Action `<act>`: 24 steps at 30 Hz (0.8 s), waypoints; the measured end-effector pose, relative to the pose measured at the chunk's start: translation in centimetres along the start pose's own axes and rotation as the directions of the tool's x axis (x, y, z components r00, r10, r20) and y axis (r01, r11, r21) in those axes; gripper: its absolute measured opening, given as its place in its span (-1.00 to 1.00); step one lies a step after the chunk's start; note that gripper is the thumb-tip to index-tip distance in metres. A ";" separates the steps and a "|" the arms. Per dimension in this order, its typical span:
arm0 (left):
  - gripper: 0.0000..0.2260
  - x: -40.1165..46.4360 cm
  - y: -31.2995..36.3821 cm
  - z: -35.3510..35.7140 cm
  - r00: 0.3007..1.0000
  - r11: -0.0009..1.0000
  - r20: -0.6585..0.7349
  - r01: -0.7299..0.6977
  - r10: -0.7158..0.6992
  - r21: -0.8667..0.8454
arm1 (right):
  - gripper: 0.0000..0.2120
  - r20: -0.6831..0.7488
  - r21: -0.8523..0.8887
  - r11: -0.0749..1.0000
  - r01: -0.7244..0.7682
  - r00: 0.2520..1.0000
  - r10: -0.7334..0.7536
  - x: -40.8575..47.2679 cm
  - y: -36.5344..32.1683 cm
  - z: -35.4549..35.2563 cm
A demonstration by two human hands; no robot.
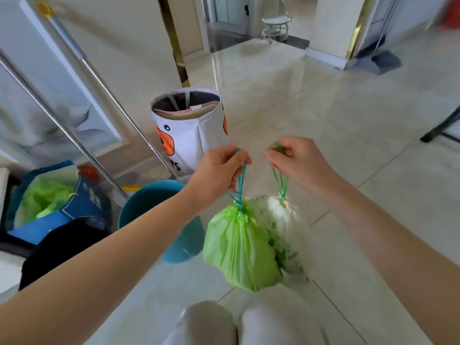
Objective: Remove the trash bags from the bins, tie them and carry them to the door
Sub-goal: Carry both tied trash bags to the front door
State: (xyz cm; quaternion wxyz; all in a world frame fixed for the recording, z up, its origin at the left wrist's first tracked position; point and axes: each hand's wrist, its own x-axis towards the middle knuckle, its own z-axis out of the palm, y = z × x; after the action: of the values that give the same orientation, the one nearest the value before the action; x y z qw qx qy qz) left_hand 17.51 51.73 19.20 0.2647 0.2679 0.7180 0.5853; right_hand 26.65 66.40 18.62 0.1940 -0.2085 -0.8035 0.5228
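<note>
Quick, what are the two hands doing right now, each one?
Left hand: pinches the drawstring of the green trash bag, which hangs below.
Right hand: pinches the drawstring of the whitish trash bag, also hanging.

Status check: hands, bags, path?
Left hand grips green bag drawstring. Right hand pinches white bag drawstring. Both cinched, hanging. Floor ahead open.

A home — glossy cream floor tiles [336,115], a cartoon-printed fabric bin [189,135] near the left wall, a small white stool [276,26] far off, mop handles [104,88] leaning left.
</note>
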 end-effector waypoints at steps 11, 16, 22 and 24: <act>-0.77 10.8 5.8 7.0 0.989 0.978 0.137 -0.075 0.048 0.194 | -0.89 -0.180 -0.298 0.933 -0.203 0.972 0.153 7.9 -0.5 -9.8; -0.75 12.4 14.2 8.5 0.983 0.957 0.181 -0.076 0.026 0.279 | -0.89 -0.261 -0.412 0.858 -0.308 0.942 0.213 7.7 -6.6 -15.5; -0.78 13.3 26.3 10.1 0.974 0.957 0.226 -0.059 -0.007 0.284 | -0.88 -0.284 -0.476 0.812 -0.338 0.933 0.221 6.3 -16.3 -23.5; -0.78 13.1 29.9 10.9 0.970 0.946 0.243 -0.072 -0.008 0.317 | -0.88 -0.298 -0.456 0.810 -0.369 0.921 0.252 5.2 -19.5 -26.1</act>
State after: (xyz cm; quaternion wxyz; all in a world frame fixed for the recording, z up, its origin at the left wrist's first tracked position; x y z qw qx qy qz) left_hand 17.94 73.50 45.83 0.2929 0.3884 0.7622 0.4272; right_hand 33.51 81.87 46.91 0.1334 -0.4385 -0.8392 0.2928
